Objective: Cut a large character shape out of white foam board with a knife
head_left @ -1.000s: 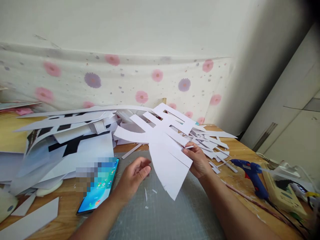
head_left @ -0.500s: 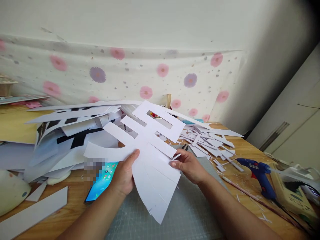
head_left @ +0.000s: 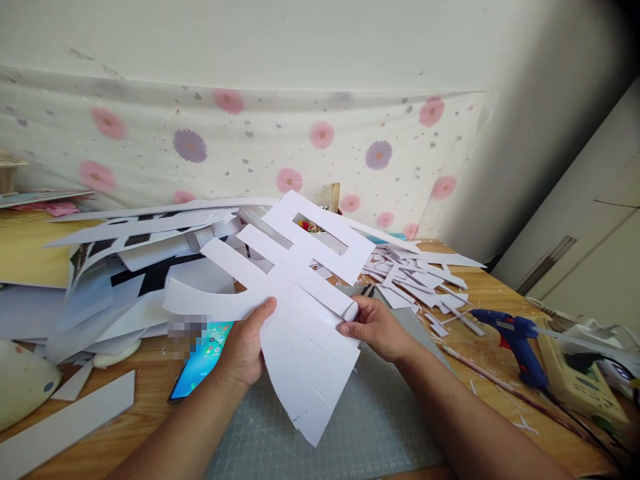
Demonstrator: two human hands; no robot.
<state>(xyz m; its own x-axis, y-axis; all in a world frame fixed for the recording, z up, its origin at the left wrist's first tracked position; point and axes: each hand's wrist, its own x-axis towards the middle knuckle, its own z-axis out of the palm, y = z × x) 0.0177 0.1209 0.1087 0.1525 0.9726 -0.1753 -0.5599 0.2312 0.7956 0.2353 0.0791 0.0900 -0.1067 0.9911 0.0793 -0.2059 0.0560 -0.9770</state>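
A large white foam board cutout (head_left: 295, 287), shaped like a written character with rectangular openings and a pointed lower end, is held up over the grey cutting mat (head_left: 390, 427). My left hand (head_left: 247, 343) grips its left edge, thumb on the front face and fingers hidden behind. My right hand (head_left: 373, 327) pinches the right side, at the end of one arm of the shape near a cut slit. Faint curved cut lines run across the lower part. Beneath my left forearm lies a phone (head_left: 203, 360) with a lit screen.
Stacked white sheets and cutouts (head_left: 135, 293) fill the back left. White scraps (head_left: 410, 273) are heaped at the back right. A blue glue gun (head_left: 515, 340) lies at the right beside a power strip (head_left: 575, 380). A white board strip (head_left: 75, 420) rests front left.
The cutout has tilted slightly, its top shifting a little up and its lower tip a little left. Both hands keep their hold; the whole view has shifted slightly.
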